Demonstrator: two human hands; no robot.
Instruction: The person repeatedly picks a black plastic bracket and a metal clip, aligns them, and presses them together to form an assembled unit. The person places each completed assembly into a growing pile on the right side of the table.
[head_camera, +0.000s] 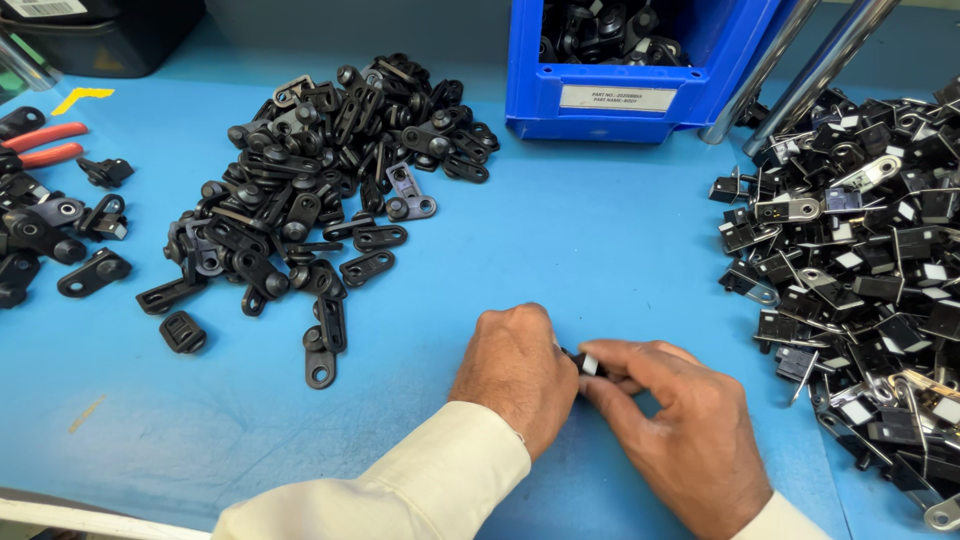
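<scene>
My blue worktable fills nearly the whole view, and on it the biggest things are two heaps: a pile of black link-shaped pieces spread over the far left, and a denser pile of black and silver clips along the right edge, some with small white squares on them. Behind, at the far middle, stands a blue plastic bin with more black parts inside, and two shiny metal tubes slant up beside it. At the far left edge lie a few loose black pieces and the red handles of pliers. Close to me, both hands meet low in the middle of the table. My left hand, in a cream sleeve, is curled into a loose fist with its fingertips closed on one end of a small black part with a white patch; my right hand pinches the other end between thumb and forefinger. The part sits exactly between the two hands, touching both, so neither is nearer. Its long axis seems to run left to right, from one hand to the other, though most of it is hidden by my fingers. The clip pile lies nearer my right hand, the link pile well off from my left.
</scene>
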